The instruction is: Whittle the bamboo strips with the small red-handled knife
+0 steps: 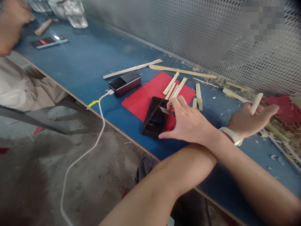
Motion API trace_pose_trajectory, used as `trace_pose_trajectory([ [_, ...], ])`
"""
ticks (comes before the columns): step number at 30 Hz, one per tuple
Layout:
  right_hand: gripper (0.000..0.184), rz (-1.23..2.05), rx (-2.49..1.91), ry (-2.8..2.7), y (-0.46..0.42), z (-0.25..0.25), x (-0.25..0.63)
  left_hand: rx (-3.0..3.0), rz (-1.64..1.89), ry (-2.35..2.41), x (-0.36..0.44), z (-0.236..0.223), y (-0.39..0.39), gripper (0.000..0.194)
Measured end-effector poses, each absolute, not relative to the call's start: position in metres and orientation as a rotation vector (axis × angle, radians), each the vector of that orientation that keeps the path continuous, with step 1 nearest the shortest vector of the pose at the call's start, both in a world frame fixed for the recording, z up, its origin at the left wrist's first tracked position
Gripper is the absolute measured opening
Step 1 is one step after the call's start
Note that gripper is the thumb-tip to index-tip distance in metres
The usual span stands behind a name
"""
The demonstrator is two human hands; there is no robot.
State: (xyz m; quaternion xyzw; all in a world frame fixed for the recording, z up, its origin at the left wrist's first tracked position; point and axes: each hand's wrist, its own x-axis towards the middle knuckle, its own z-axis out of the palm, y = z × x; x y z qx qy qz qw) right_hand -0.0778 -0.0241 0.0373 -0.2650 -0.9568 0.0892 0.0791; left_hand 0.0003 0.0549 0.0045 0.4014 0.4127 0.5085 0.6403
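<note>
My forearms are crossed, the right over the left. At the right, my left hand (pixel 245 121), with a white watch band (pixel 231 135) on its wrist, is closed round a short pale stick (pixel 256 103), with its thumb stretched out. My right hand (pixel 188 121) is over the right side of a black phone (pixel 154 121). Its curled fingers hold a knife whose blade (pixel 166 110) points left over the phone; the handle is mostly hidden. The thumb is apart from the fingers, by the phone's lower edge. Under the phone is a red sheet (pixel 138 100) with several pale strips (pixel 171 83) on it.
A power bank (pixel 124 83) with a white cable (pixel 101 116) lies left of the sheet. Long strips (pixel 183 70) and shavings lie along the perforated metal panel (pixel 188 31). Another person (pixel 21 75) is at the left, near a second phone (pixel 49 41). The blue table's edge (pixel 131 141) runs diagonally.
</note>
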Motion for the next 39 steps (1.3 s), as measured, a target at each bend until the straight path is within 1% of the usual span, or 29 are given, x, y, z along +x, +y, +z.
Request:
trace_pose_trajectory([
  [4,0.088,0.271,-0.784,-2.876,-0.025,0.038,-0.078,0.925,1.151,0.946,-0.003,0.007,0.052,0.041],
  [13,0.079,0.311,-0.762,-2.857,-0.021,0.036,-0.078,0.997,1.18,0.947,-0.006,0.007,0.05,0.049],
  [18,0.079,0.383,-0.751,-2.831,-0.021,0.037,-0.079,0.985,1.179,0.912,-0.004,0.004,0.052,0.051],
  [27,0.076,0.37,-0.739,-2.819,-0.02,0.033,-0.077,0.998,1.2,0.899,0.003,-0.004,0.06,0.06],
  [30,0.071,0.395,-0.748,-2.789,-0.019,0.033,-0.077,0.996,1.203,0.904,0.006,-0.005,0.061,0.059],
  [36,0.052,0.375,-0.779,-2.744,-0.019,0.037,-0.077,1.015,1.153,0.929,-0.001,0.004,0.053,0.053],
  [39,0.045,0.378,-0.775,-2.721,-0.017,0.036,-0.077,1.001,1.141,0.938,-0.003,0.005,0.051,0.048],
])
